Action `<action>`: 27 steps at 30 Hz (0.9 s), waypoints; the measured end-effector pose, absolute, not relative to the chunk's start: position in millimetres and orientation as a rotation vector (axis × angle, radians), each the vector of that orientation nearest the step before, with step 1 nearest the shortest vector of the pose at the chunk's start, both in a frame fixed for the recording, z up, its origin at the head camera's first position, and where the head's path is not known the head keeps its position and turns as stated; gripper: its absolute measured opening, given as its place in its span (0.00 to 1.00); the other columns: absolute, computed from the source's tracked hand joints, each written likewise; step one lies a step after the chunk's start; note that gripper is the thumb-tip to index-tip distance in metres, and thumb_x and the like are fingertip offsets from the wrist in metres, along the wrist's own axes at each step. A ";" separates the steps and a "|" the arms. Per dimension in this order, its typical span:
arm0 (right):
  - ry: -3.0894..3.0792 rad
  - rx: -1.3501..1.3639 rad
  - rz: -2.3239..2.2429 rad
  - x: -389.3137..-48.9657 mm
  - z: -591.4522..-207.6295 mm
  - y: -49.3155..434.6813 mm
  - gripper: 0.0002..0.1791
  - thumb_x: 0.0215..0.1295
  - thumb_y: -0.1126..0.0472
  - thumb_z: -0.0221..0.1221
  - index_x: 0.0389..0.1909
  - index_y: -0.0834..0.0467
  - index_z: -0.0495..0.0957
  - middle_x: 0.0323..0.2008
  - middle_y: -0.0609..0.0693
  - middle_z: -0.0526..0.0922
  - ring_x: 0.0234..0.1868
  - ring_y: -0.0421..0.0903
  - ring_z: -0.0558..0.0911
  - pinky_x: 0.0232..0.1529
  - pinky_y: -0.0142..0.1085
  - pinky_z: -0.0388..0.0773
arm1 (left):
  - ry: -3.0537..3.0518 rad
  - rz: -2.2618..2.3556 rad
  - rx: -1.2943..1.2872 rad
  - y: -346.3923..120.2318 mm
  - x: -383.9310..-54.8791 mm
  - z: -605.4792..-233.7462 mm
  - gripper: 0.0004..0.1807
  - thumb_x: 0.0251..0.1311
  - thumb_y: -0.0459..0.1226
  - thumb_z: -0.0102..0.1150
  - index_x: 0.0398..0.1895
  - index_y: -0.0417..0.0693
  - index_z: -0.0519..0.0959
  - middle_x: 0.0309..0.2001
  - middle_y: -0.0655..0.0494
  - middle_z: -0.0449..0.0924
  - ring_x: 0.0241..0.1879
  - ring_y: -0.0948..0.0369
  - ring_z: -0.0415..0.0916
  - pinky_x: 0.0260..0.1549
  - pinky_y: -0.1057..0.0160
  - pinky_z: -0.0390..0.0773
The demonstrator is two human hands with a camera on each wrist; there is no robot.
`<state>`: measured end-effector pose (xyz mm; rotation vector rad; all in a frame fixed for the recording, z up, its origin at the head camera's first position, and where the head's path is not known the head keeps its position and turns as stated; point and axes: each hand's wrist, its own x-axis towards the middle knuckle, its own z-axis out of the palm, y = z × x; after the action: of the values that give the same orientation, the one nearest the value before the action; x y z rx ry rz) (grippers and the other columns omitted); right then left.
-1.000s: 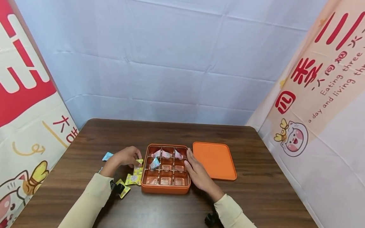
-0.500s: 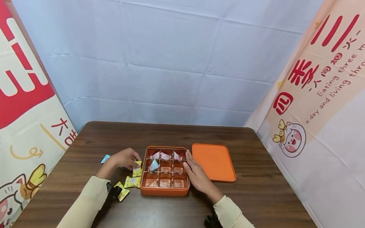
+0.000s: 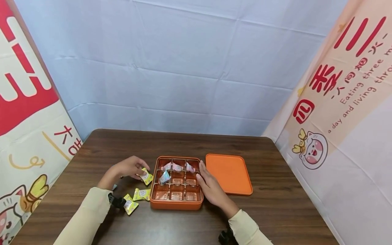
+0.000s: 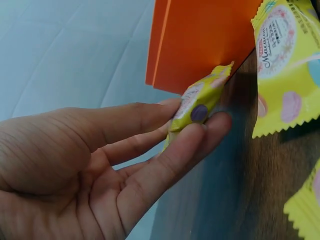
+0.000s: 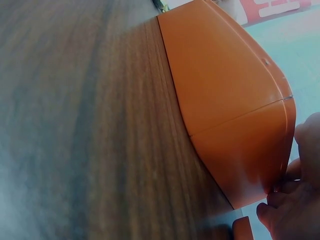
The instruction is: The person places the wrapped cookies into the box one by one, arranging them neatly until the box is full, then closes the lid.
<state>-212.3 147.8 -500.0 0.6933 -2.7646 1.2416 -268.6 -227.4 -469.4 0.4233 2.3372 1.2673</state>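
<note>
Clearly, the yellow packet (image 3: 147,177) sits just outside the orange box (image 3: 176,205), between nine and ten o'clock; I cannot tell whether it touches the wall. A second yellow packet (image 3: 142,194) lies just beside the box at eight, and the tabletop (image 3: 165,226) stretches toward six, its far edge well off at twelve. From the left hand (image 3: 130,167) I see the held packet at four o'clock, at the fingertips. Thumb and fingers pinch it, parted only by its thickness. The right hand (image 3: 212,188) rests against the box at three, fingers extended, near the orange lid (image 3: 229,174).
</note>
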 end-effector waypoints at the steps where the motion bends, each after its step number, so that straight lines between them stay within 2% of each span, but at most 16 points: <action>1: -2.766 0.692 1.243 -212.0 -499.9 147.9 0.34 0.83 0.47 0.42 0.80 0.61 0.48 0.80 0.47 0.43 0.79 0.47 0.50 0.77 0.49 0.52 | 2.338 1.281 0.409 -228.6 -268.6 -470.2 0.12 0.68 0.28 0.60 0.51 0.31 0.82 0.35 0.48 0.83 0.35 0.54 0.85 0.37 0.54 0.87; 4: -2.771 0.693 1.237 -211.7 -498.7 147.9 0.34 0.83 0.49 0.43 0.80 0.62 0.48 0.80 0.47 0.43 0.79 0.48 0.50 0.76 0.49 0.52 | 2.350 1.322 0.377 -232.0 -268.5 -471.3 0.11 0.69 0.27 0.59 0.51 0.31 0.81 0.37 0.47 0.84 0.35 0.53 0.85 0.37 0.53 0.87; 13: -2.780 0.690 1.229 -211.3 -496.5 147.3 0.36 0.83 0.46 0.42 0.80 0.62 0.48 0.80 0.48 0.42 0.79 0.48 0.49 0.77 0.49 0.51 | 2.364 1.464 0.275 -242.9 -267.4 -471.9 0.13 0.70 0.30 0.60 0.53 0.30 0.79 0.34 0.45 0.83 0.38 0.50 0.85 0.41 0.51 0.87; 20: -2.773 0.700 1.222 -210.3 -497.9 147.7 0.35 0.83 0.47 0.42 0.80 0.62 0.47 0.80 0.48 0.42 0.79 0.47 0.49 0.77 0.48 0.51 | 2.333 1.556 0.188 -249.8 -269.4 -476.1 0.15 0.70 0.34 0.61 0.55 0.33 0.78 0.36 0.47 0.84 0.42 0.48 0.85 0.44 0.52 0.86; 27: -2.764 0.705 1.224 -211.5 -499.1 148.3 0.35 0.83 0.46 0.42 0.80 0.62 0.48 0.80 0.48 0.43 0.79 0.48 0.49 0.77 0.49 0.52 | 2.303 1.616 0.154 -251.5 -268.4 -473.7 0.20 0.71 0.36 0.60 0.60 0.31 0.75 0.46 0.43 0.84 0.46 0.50 0.85 0.50 0.50 0.84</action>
<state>-211.5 148.3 -499.1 0.7053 -2.7636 1.2240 -268.4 -251.5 -473.7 0.1543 2.3034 1.6159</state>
